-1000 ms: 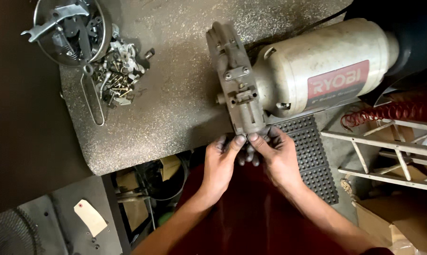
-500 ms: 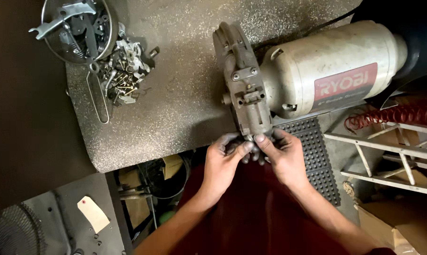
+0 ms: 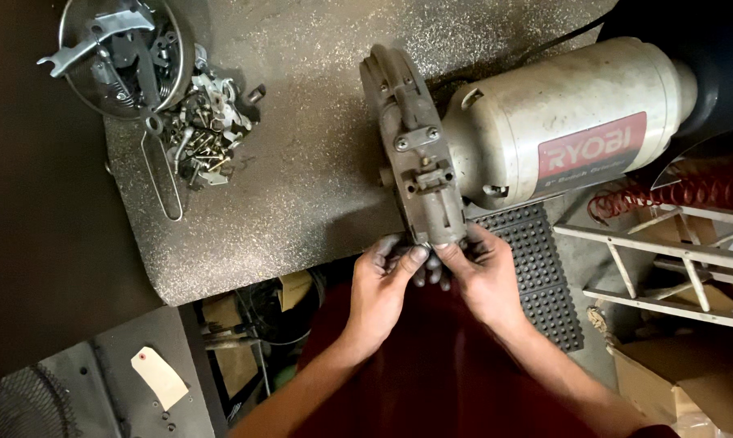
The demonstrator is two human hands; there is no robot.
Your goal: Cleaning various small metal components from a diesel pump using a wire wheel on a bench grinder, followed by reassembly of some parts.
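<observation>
A cream bench grinder (image 3: 561, 130) lies on a speckled grey worktop (image 3: 302, 186). Its grey metal wheel guard (image 3: 415, 154) faces me, with a bolted bracket on it. Both of my hands are grimy and meet at the guard's near end, by the worktop's edge. My left hand (image 3: 383, 280) pinches the guard's lower tip from the left with thumb and fingers. My right hand (image 3: 484, 272) grips the same end from the right, fingers curled under it. What the fingertips touch beneath the guard is hidden.
A round metal pan (image 3: 127, 49) of tools and a pile of screws and small parts (image 3: 204, 134) sit at the back left. A black studded mat (image 3: 537, 259), a white rack (image 3: 666, 259), a red coiled hose (image 3: 675, 195) and a cardboard box (image 3: 691, 381) lie to the right.
The view has drifted slightly. Both hands stay at the guard's near end, with only small shifts of the fingers.
</observation>
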